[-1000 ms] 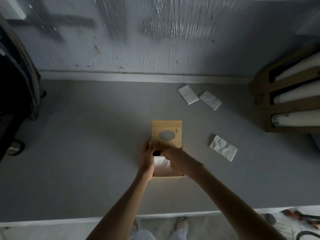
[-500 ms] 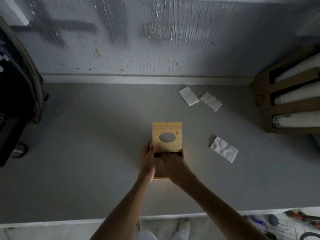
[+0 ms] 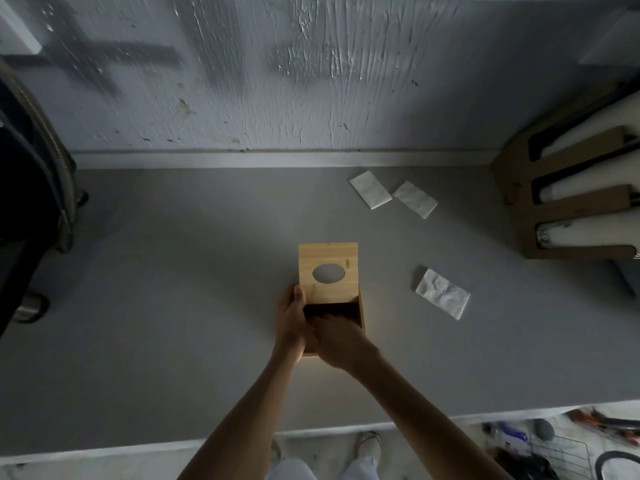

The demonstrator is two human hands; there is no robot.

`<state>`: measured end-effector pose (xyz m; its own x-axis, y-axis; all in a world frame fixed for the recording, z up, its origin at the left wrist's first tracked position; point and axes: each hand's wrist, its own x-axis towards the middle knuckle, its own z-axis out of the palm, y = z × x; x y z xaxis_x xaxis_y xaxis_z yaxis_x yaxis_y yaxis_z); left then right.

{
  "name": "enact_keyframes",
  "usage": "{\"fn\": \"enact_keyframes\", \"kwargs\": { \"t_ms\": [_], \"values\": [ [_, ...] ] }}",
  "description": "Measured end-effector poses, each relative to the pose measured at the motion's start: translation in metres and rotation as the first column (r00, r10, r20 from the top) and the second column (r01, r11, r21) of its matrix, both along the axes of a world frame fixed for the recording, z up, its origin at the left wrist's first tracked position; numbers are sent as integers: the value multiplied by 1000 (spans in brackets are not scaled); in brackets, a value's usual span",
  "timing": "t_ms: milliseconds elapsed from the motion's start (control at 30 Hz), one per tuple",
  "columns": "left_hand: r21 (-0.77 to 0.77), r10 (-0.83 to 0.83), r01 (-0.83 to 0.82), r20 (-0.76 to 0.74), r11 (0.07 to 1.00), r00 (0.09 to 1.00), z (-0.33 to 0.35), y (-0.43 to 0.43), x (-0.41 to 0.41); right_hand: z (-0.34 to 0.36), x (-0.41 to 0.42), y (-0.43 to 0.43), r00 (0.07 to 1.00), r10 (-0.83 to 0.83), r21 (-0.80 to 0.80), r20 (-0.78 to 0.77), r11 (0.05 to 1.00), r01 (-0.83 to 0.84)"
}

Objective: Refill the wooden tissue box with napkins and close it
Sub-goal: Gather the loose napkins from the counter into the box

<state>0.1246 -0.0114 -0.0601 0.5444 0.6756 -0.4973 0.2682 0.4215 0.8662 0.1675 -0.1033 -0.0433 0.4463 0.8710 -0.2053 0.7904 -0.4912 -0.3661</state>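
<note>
The wooden tissue box (image 3: 361, 315) stands mid-table. Its sliding lid (image 3: 328, 256), with an oval hole, is pushed far back, so the near half of the box is a dark opening. My left hand (image 3: 292, 320) grips the box's left side, thumb up along the lid's edge. My right hand (image 3: 341, 344) lies over the near part of the opening with its fingertips dipped inside; what they hold is hidden. No napkin shows inside the box. Three loose white napkins lie on the table: two (image 3: 370, 194) (image 3: 415, 199) far right, one (image 3: 442, 293) right of the box.
The grey table (image 3: 173, 306) ends at a wall behind and at a pale front edge (image 3: 104, 449) near me. A cardboard rack holding white rolls (image 3: 568, 209) stands at the right. A dark bag or chair (image 3: 31, 188) is at the left edge.
A white napkin held over the opening a second ago has gone down out of sight into the box. My right hand followed it in. The left hand stayed on the box.
</note>
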Motion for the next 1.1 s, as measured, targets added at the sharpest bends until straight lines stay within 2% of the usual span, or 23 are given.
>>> {"fn": "enact_keyframes", "kwargs": {
  "t_ms": [67,133,233,333,433,500,633,900,1033,1100],
  "values": [
    [22,1,-1,14,1000,1000,2,0,0,11,-2,-12,1000,-30,136,-5,990,30],
    [35,1,-1,17,999,1000,1,0,0,30,0,-31,986,-159,221,-56,961,168],
    [35,-8,8,13,999,1000,-3,1,-1,35,24,-68,929,-366,349,55,879,326],
    [41,-11,10,20,999,1000,-7,1,-1,12,81,-97,764,-644,334,42,729,597],
    [52,-16,14,32,999,999,-11,2,-3,-11,140,-124,601,-798,228,35,592,773],
    [49,-21,19,45,999,999,-12,2,-3,-22,167,-138,574,-817,128,50,575,808],
    [51,-10,7,51,999,999,-11,3,-2,-38,193,-149,606,-792,-50,72,604,795],
    [56,-20,17,64,998,998,-10,3,-3,-50,202,-157,586,-802,-162,117,567,808],
    [59,-22,17,80,998,997,-8,2,-3,-45,196,-170,503,-864,-96,-17,503,859],
    [55,-26,22,81,998,996,-8,2,-4,-38,192,-173,466,-862,-7,-199,477,879]
  ]
}}
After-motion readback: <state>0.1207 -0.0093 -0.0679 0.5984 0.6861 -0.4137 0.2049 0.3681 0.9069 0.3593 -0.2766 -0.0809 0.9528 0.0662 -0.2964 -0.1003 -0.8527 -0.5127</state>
